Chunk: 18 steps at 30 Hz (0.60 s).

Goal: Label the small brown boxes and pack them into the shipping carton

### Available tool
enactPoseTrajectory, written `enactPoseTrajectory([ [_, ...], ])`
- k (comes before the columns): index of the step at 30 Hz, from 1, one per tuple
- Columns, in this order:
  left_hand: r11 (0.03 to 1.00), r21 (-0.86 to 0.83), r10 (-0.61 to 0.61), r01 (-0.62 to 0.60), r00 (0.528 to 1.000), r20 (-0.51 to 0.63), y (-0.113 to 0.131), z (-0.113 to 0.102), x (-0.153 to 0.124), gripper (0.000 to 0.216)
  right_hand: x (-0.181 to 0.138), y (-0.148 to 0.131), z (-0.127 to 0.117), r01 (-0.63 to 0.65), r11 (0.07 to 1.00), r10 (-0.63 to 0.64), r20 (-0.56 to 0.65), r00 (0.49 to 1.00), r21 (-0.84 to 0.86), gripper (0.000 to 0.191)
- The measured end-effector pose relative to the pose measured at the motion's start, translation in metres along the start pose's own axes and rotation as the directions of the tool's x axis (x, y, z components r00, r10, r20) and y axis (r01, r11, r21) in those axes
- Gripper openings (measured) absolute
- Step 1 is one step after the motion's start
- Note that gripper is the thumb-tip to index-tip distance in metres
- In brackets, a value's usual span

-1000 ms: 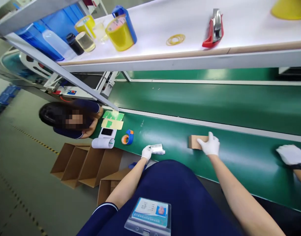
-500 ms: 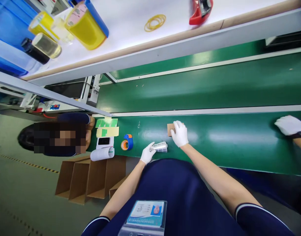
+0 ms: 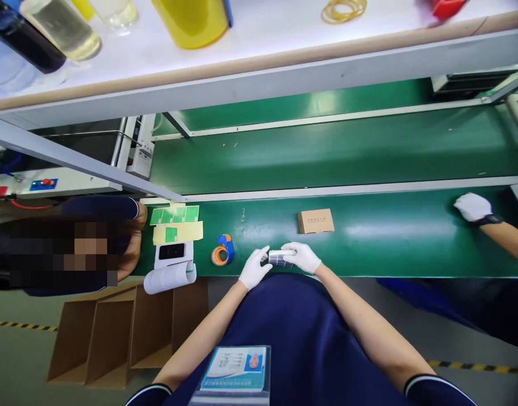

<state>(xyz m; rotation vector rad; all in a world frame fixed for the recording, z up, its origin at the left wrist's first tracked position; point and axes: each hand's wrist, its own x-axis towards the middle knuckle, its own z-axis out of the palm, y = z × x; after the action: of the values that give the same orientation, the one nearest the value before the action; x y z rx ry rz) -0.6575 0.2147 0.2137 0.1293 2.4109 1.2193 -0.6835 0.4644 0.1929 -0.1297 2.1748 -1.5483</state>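
Observation:
A small silvery roll, apparently of labels [image 3: 278,258], is between my hands near the front edge of the green belt. My right hand [image 3: 303,257], in a white glove, grips its right end with the fingers over the top. At its left end is my left hand [image 3: 254,269], also white-gloved, thumb and fingers closed around the roll's edge. A small brown cardboard box [image 3: 316,221] with a line of print lies on the belt beyond my right hand, untouched.
An orange tape roll in a blue dispenser [image 3: 223,251], a phone [image 3: 172,251], green label sheets [image 3: 174,215] and curled paper [image 3: 170,276] lie leftward. A person sits at left; another person's gloved hand [image 3: 473,207] rests at right. A shelf [image 3: 259,73] crosses above. Open cartons [image 3: 110,332] stand below left.
My right hand has let go of the cardboard box and come back to the silvery roll. The box stays on the belt. My view has shifted somewhat.

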Motion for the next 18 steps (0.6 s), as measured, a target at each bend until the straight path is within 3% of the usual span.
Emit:
enactPoseTrajectory([
  [2, 0.998, 0.039, 0.050, -0.050, 0.999, 0.001, 0.005, -0.012, 0.003, 0.073, -0.005, -0.012, 0.003, 0.014, 1.000, -0.014, -0.028, 1.000, 0.012, 0.028],
  [5, 0.991, 0.009, 0.130, -0.131, 0.986, 0.102, 0.019, -0.025, 0.013, 0.074, -0.012, -0.029, 0.007, 0.043, 0.997, -0.039, -0.058, 0.998, 0.069, 0.027],
  [7, 0.993, -0.037, 0.119, -0.114, 0.981, 0.151, 0.028, -0.028, 0.020, 0.064, -0.017, -0.038, 0.008, 0.053, 0.994, -0.043, -0.097, 0.994, 0.101, 0.029],
  [12, 0.995, -0.100, 0.036, -0.023, 0.991, 0.132, 0.045, -0.032, 0.029, 0.031, -0.027, -0.053, 0.008, 0.110, 0.992, -0.096, -0.201, 0.975, 0.059, 0.038],
  [16, 0.987, -0.153, 0.070, -0.046, 0.986, 0.154, 0.057, -0.038, 0.022, 0.029, -0.033, -0.058, 0.005, 0.070, 0.975, -0.035, -0.169, 0.985, 0.210, 0.031],
  [18, 0.984, -0.170, 0.074, -0.049, 0.987, 0.141, 0.063, -0.040, 0.016, 0.029, -0.034, -0.060, 0.003, 0.071, 0.977, -0.042, -0.145, 0.989, 0.200, 0.028],
])
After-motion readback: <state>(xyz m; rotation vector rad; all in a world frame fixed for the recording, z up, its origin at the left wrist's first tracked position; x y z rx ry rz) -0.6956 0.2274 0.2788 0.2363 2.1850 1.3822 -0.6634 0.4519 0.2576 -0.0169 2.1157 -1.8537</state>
